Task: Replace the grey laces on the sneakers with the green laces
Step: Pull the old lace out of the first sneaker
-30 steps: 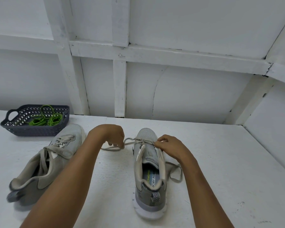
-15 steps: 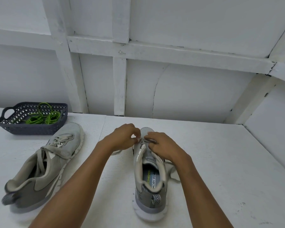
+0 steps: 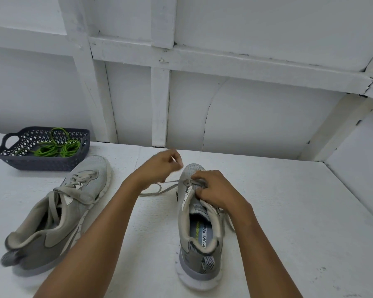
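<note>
1. Standing on the table (image 3: 267, 211) are two grey sneakers, right sneaker (image 3: 199, 244) upright, left sneaker (image 3: 58, 216) tipped.
2. One basket (image 3: 41, 162) holds green laces (image 3: 52, 149), well apart from both hands.
3. Right hand (image 3: 215, 190) grips the right sneaker's upper; left hand (image 3: 159, 166), fingers curled, pinches its grey lace (image 3: 168, 189).

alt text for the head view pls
The left hand grips a grey lace leading from the upright sneaker, whose top the right hand grips. A second sneaker lies tilted near a basket of green laces.
</note>
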`<act>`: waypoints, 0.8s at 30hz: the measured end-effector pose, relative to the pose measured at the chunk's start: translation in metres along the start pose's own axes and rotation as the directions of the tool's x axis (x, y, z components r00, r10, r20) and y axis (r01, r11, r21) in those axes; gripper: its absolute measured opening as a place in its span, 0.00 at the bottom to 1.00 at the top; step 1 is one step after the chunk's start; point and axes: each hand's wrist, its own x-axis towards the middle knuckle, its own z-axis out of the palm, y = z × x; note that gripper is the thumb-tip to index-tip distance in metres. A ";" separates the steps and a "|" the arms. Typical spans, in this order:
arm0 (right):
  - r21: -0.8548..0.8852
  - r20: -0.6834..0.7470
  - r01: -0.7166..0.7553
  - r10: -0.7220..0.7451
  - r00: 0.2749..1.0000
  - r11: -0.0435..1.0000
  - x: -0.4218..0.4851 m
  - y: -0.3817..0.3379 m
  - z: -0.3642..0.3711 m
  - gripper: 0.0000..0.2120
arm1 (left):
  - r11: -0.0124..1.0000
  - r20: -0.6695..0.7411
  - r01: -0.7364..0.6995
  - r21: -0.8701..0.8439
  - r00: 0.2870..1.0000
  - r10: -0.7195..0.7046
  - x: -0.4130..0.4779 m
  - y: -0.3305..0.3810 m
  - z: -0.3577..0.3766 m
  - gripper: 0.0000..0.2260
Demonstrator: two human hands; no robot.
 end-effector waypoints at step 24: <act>-0.004 0.008 -0.014 0.014 1.000 1.000 0.002 0.006 0.004 0.24 | 0.834 0.138 -0.021 0.551 0.988 -0.066 -0.006 -0.007 0.002 0.08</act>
